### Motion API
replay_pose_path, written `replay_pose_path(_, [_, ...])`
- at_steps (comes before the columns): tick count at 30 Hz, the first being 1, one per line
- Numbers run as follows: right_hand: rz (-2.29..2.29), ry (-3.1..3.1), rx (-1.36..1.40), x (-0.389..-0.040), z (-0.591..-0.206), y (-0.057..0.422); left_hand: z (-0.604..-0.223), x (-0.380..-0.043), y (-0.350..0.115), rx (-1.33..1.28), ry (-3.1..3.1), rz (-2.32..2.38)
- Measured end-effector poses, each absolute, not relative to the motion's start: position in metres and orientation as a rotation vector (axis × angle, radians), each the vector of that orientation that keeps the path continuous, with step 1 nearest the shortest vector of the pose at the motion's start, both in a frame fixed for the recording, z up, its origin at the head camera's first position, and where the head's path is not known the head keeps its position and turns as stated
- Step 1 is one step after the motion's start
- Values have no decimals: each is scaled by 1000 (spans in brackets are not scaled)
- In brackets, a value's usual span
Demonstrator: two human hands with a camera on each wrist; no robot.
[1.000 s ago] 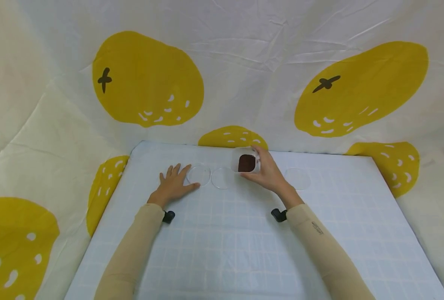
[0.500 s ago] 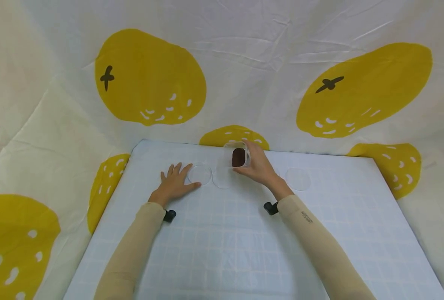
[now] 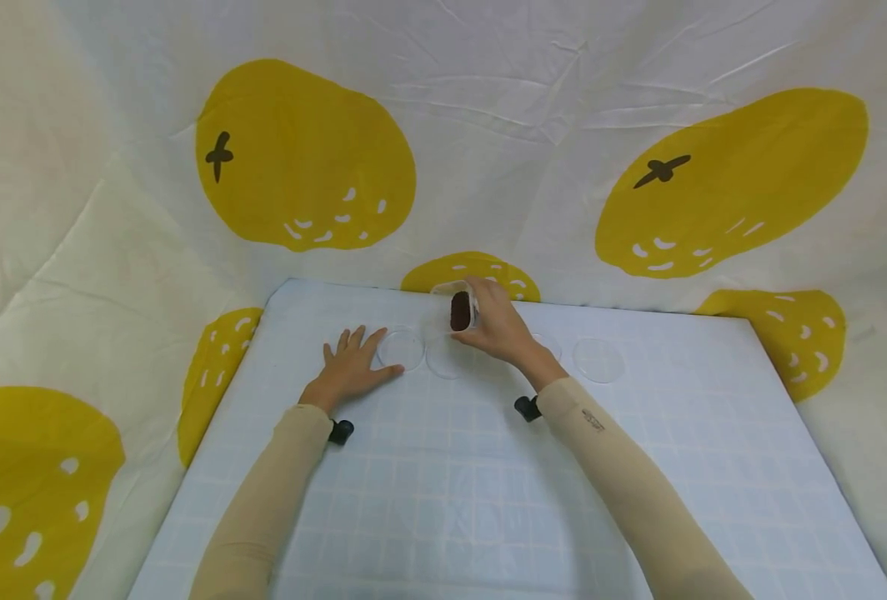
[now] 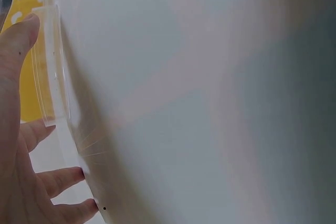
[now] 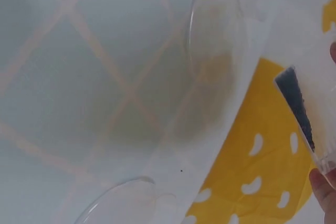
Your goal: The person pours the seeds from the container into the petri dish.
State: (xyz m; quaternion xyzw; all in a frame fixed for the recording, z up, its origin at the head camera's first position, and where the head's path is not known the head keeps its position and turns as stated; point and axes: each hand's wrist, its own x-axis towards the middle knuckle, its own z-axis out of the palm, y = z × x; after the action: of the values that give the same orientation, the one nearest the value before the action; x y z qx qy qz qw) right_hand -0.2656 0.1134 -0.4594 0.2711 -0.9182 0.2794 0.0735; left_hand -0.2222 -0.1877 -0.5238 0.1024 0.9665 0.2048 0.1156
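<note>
In the head view my left hand (image 3: 349,367) lies on the table with fingers spread. Its thumb and index finger flank a clear round dish (image 3: 401,348). The left wrist view has the thumb at that dish's edge (image 4: 51,66) and other fingertips on the tablecloth. My right hand (image 3: 496,321) grips a clear plastic container (image 3: 442,307) tipped toward the left. Dark brown, soil-like stuff (image 3: 461,312) fills part of it. A second clear dish (image 3: 449,357) sits just below the container, beside the first. In the right wrist view, fingers pinch the container (image 5: 320,103) at the edge.
Right of the forearm lies another clear round dish (image 3: 598,359), and one more (image 3: 548,343) is partly hidden behind the right wrist. A pale blue checked cloth covers the table (image 3: 443,483). A white curtain (image 3: 503,167) with yellow fruit prints rises behind its back edge.
My right hand has moved left with the container, tipping it further, and a dish behind the wrist has come into sight. The left hand stays by its dish.
</note>
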Motion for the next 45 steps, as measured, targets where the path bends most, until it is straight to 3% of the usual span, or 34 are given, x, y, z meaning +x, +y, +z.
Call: replay_pose_path(45, [223, -2567, 1090, -274, -473, 67, -525, -225, -187, 281, 2832, 545])
